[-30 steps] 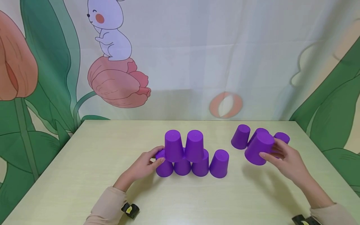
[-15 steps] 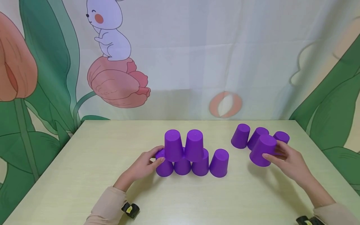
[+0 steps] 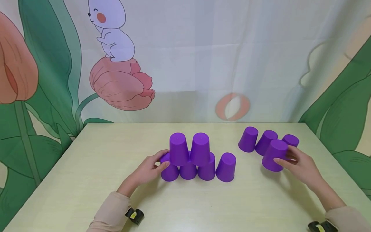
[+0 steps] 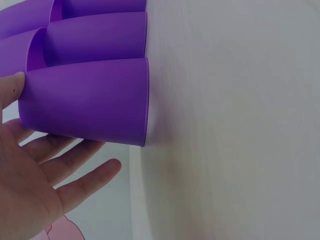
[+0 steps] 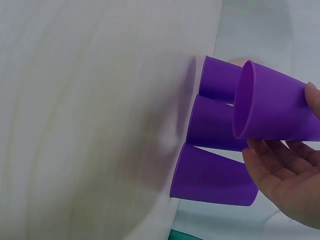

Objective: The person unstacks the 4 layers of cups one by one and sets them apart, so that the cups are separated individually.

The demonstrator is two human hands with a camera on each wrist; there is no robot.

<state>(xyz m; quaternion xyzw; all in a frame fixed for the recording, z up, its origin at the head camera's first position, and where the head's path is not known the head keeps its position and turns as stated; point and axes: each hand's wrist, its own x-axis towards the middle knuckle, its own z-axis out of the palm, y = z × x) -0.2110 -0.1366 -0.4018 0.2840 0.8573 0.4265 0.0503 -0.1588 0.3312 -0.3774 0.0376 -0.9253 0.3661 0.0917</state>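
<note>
Upside-down purple cups stand in a row on the table, with two more purple cups [image 3: 178,149] set on top of the row. My left hand [image 3: 147,169] grips the row's left-end cup [image 4: 87,102], thumb on the near side and fingers along the far side. In the left wrist view its outer fingers spread apart from the cup. My right hand [image 3: 302,167] holds another purple cup [image 3: 273,156] mouth down, raised above the table. In the right wrist view that cup's open mouth [image 5: 244,100] shows, and the fingers support its side.
Three upside-down purple cups [image 3: 248,140] stand at the back right, behind the held cup and partly hidden by it. The row's right-end cup [image 3: 226,167] has nothing on top. A printed curtain [image 3: 185,64] hangs behind the pale table [image 3: 188,206].
My right hand has moved rightward and slightly down with its cup, toward the back-right cups. My left hand and the stacked cups have stayed in place.
</note>
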